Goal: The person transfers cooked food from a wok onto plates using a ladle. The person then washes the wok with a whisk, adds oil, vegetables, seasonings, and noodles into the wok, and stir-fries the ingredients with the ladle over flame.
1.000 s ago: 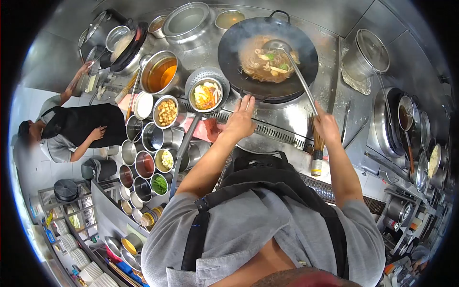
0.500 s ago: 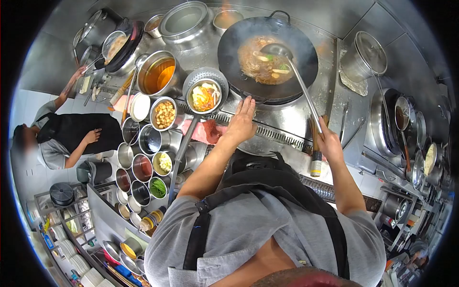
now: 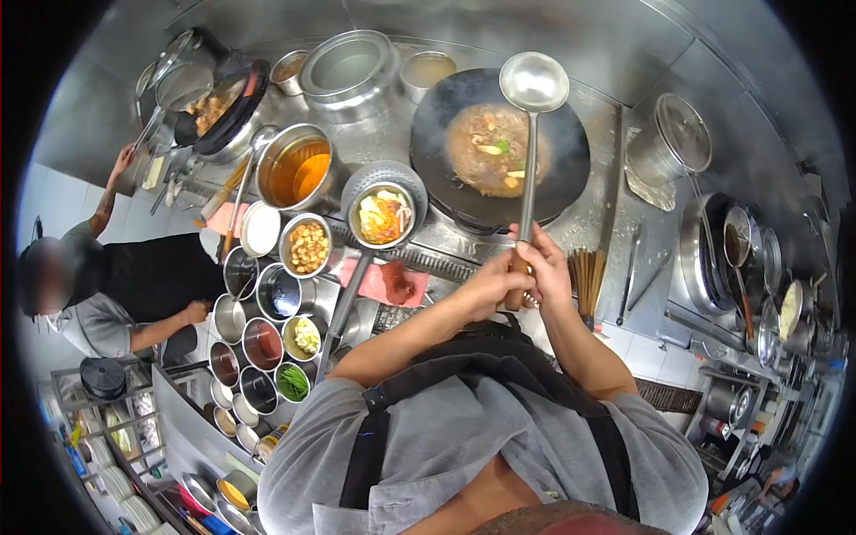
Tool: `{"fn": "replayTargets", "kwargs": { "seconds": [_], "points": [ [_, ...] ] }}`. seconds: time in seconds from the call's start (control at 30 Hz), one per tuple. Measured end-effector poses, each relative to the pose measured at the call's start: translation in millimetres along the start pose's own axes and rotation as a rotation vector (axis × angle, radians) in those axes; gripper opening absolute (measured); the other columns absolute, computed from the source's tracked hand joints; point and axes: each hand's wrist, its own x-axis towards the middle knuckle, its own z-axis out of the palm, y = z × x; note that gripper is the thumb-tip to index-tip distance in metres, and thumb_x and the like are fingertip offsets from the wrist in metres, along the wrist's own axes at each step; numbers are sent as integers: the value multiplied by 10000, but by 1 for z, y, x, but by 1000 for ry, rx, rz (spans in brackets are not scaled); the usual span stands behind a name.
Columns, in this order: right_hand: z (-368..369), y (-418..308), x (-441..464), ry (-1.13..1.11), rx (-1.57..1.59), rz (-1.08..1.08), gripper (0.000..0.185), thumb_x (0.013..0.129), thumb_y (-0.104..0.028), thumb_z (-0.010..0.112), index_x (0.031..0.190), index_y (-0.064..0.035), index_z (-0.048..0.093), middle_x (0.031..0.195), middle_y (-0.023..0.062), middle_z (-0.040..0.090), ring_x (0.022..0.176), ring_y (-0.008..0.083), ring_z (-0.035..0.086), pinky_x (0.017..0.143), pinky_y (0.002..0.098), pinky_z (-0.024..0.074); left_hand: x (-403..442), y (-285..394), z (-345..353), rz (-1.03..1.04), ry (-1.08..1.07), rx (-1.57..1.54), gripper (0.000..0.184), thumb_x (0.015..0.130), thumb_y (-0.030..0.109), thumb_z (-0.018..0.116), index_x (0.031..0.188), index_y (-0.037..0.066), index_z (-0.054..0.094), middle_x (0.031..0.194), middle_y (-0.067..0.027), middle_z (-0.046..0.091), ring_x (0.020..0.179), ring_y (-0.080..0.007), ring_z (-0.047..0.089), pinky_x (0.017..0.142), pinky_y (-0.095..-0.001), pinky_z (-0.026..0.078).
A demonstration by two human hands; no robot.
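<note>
A long-handled ladle (image 3: 528,169) is raised in front of me, its metal bowl over the far part of the wok and its wooden grip pointing toward my body. Around that grip, my right hand (image 3: 547,266) is closed. My left hand (image 3: 497,283) is closed at the lower end of the same grip, some of its fingers hidden. Under the ladle, the black wok (image 3: 432,147) holds noodles in brown sauce (image 3: 486,156) with green and pale pieces, steaming lightly. A strainer (image 3: 355,183) carrying a bowl of sliced vegetables (image 3: 382,217) rests left of the wok.
A pot of orange liquid (image 3: 308,169) and several ingredient pots (image 3: 264,342) stand to my left. Behind them is a lidless metal pot (image 3: 348,67). A bamboo brush (image 3: 588,276) stands right of my hands. At far left, a co-worker (image 3: 147,281) tends another wok.
The ladle has come up out of the noodles and now stands above the wok. My left hand has moved right from the stove edge to the ladle's grip.
</note>
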Motion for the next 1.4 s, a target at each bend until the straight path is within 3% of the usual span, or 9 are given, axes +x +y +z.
{"fn": "replayTargets", "kwargs": {
  "seconds": [0.17, 0.27, 0.33, 0.67, 0.93, 1.03, 1.17, 1.27, 1.4],
  "points": [
    [2, 11, 14, -142, -259, -186, 485, 932, -87, 575, 1389, -1, 438, 1174, 148, 625, 1043, 201, 616, 942, 327, 465, 3, 35, -71, 201, 447, 249, 379, 692, 51, 578, 1055, 52, 470, 682, -38, 510, 454, -130, 477, 370, -278, 385],
    [-36, 1, 2, -46, -250, -160, 475, 939, -116, 574, 1382, -4, 445, 1087, 136, 650, 833, 186, 673, 780, 298, 537, 8, 75, -159, 376, 948, 1360, 363, 760, 112, 583, 1090, 16, 466, 814, -259, 631, 815, -500, 612, 760, -531, 502],
    [-71, 16, -6, 72, -271, -27, 464, 944, -145, 575, 1367, 5, 460, 1030, 122, 661, 759, 167, 669, 705, 270, 540, 0, 137, -181, 306, 999, 1713, 350, 790, 133, 569, 1103, 35, 446, 859, -270, 644, 831, -489, 628, 764, -546, 515],
    [-193, 24, -112, 613, -418, 154, 502, 941, -243, 596, 1339, 38, 477, 892, 111, 675, 652, 118, 630, 572, 232, 518, -50, 261, -261, 68, 1243, 1780, 320, 809, 179, 561, 1097, 39, 573, 993, -262, 653, 977, -430, 627, 870, -505, 496],
    [-222, 41, -144, 623, -614, 261, 507, 911, -260, 637, 1298, 47, 521, 873, 102, 679, 617, 96, 612, 504, 212, 469, -18, 311, -300, -144, 1214, 1954, 369, 819, 179, 523, 1121, -8, 621, 1085, -249, 648, 1095, -392, 597, 954, -454, 470],
    [-228, 45, -154, 646, -700, 299, 554, 889, -312, 656, 1301, 35, 526, 856, 125, 673, 612, 123, 630, 499, 234, 480, 20, 312, -334, -172, 1225, 1881, 361, 789, 157, 571, 1094, -24, 635, 1029, -213, 678, 944, -339, 675, 834, -434, 536],
    [-253, 68, -191, 698, -788, 353, 556, 875, -332, 664, 1280, 30, 548, 793, 139, 662, 593, 145, 640, 487, 256, 482, 50, 327, -378, -126, 981, 575, 38, 783, 20, 567, 799, -13, 561, 724, -107, 575, 535, -175, 544, 475, -282, 478],
    [-266, 88, -223, 748, -764, 390, 550, 870, -326, 672, 1262, 41, 556, 780, 130, 656, 584, 144, 638, 471, 259, 474, 46, 342, -309, 36, 608, -377, 203, 833, -69, 466, 717, 51, 351, 616, -16, 385, 461, -102, 398, 387, -186, 390],
    [-271, 118, -249, 813, -643, 388, 528, 885, -283, 663, 1260, 69, 542, 685, 79, 612, 520, 115, 590, 420, 242, 440, 62, 372, -272, 188, 556, -361, 170, 819, -72, 437, 725, 38, 347, 652, -46, 392, 477, -120, 400, 389, -195, 420]
  ]
}}
